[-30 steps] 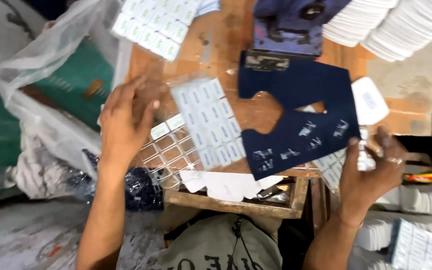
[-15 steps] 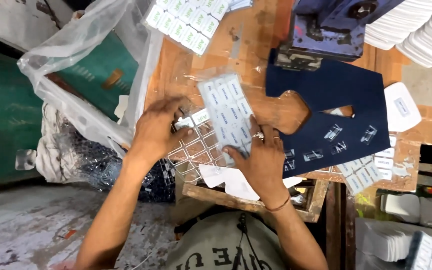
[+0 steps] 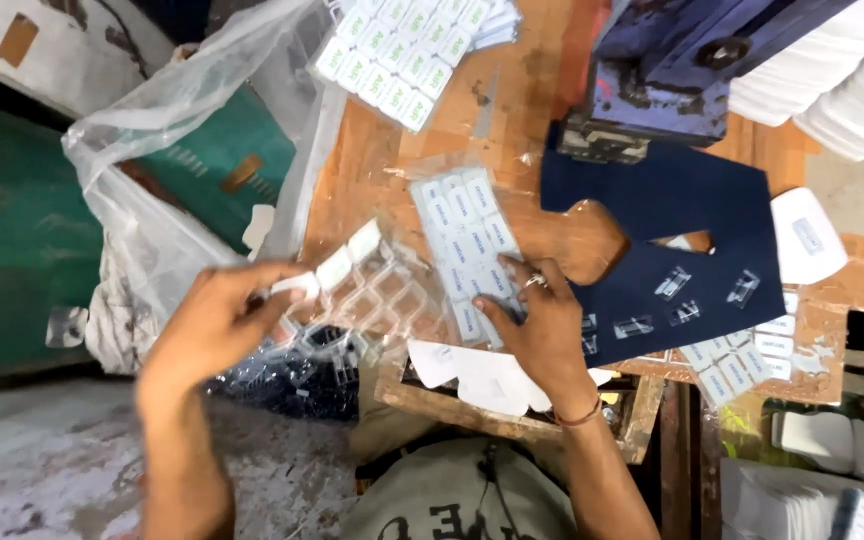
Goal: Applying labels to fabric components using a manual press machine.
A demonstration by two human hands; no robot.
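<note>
Left hand (image 3: 214, 325) now pinching the clear plastic blister tray (image 3: 357, 290) off sideways, right hand (image 3: 542, 320) still flat-fingered on the white-label sheet (image 3: 464, 250), wooden bench (image 3: 392, 170)

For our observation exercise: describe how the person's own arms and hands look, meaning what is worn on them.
Both forearms are bare, no sleeves or gloves. The right hand wears a ring on one finger and a thin reddish thread band at the wrist. The left hand shows nothing worn, though it is motion-blurred.

Small packing workshop: worn wooden bench (image 3: 392, 160), press machine (image 3: 672, 70), stacked label sheets (image 3: 407, 55).
</note>
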